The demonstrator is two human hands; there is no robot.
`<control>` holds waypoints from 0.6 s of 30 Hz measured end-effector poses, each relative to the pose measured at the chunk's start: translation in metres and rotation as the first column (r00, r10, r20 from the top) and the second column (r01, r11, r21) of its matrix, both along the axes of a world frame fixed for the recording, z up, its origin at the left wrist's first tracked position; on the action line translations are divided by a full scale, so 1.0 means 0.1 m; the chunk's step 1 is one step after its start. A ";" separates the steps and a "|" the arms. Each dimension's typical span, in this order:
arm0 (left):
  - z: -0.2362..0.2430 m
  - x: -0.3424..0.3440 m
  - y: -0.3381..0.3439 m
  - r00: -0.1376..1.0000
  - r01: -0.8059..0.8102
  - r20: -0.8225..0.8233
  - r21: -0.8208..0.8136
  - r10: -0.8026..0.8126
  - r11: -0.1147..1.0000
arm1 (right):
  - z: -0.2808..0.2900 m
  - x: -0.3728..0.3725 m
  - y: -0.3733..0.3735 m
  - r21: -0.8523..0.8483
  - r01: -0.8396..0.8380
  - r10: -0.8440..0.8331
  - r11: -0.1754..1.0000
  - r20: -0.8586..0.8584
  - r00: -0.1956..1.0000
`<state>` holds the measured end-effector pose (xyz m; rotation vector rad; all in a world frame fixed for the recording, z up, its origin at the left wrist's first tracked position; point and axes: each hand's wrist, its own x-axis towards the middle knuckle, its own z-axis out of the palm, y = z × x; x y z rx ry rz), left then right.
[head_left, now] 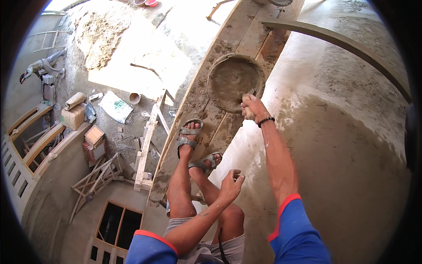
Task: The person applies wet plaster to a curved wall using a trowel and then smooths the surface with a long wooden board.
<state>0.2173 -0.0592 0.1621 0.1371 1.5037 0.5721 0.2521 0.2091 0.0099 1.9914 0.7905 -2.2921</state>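
Observation:
My right hand (252, 107) is closed around the thick wooden handle of a trowel (247, 115) at the near right rim of a round mortar pan (214, 94). Most of the trowel's blade is hidden by the hand and the rim. Wet grey mortar (235, 77) fills much of the pan, which sits on mud-smeared planks (222, 132). My left hand (231, 185) hovers over my knee, its fingers loosely bent and apart, with nothing seen in it. Both my sandalled feet rest on the planks.
At right rises a partly plastered wall (343, 176), with a curved wooden pole (343, 42) crossing before it. Another container (274, 2) stands at the planks' far end. Well below lie a white sack (115, 107), timber frames (147, 149) and a bending person (41, 66).

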 end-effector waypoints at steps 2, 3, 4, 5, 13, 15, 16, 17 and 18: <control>0.00 0.02 -0.02 1.000 0.015 0.008 -0.005 -0.015 1.000 | 0.15 0.05 -0.09 -0.028 0.068 -0.069 0.997 -0.038 0.997; 0.01 0.03 -0.04 0.999 0.033 0.021 -0.013 -0.033 0.999 | 0.21 0.12 -0.13 -0.006 0.064 -0.064 0.998 -0.056 0.996; -0.01 0.04 -0.05 0.999 0.041 0.021 -0.009 -0.041 0.999 | 0.26 0.17 -0.16 0.017 0.060 -0.059 0.998 -0.074 0.996; -0.03 0.04 -0.06 0.999 0.038 -0.005 0.008 -0.038 0.999 | 0.29 0.20 -0.16 0.020 0.067 -0.066 0.998 -0.075 0.995; -0.04 0.00 -0.13 0.996 0.075 -0.049 -0.041 -0.077 0.996 | 0.74 0.11 0.11 0.340 -0.936 0.674 0.097 0.669 0.313; -0.07 -0.02 -0.15 0.996 0.064 -0.054 -0.019 -0.065 0.998 | 0.70 -0.12 0.03 0.189 -0.982 0.633 -0.019 0.762 0.135; -0.05 0.02 -0.11 0.997 0.060 -0.042 0.019 -0.060 0.998 | 0.42 -0.03 -0.04 0.197 -0.979 0.618 -0.053 0.776 0.123; -0.01 0.05 -0.06 0.997 0.069 -0.030 0.028 -0.068 0.997 | 0.15 0.03 -0.09 0.151 -0.987 0.605 -0.064 0.792 0.082; 0.02 0.02 0.00 0.997 0.074 -0.018 0.011 -0.074 0.997 | -0.03 0.02 -0.08 0.152 -0.983 0.619 -0.104 0.783 0.055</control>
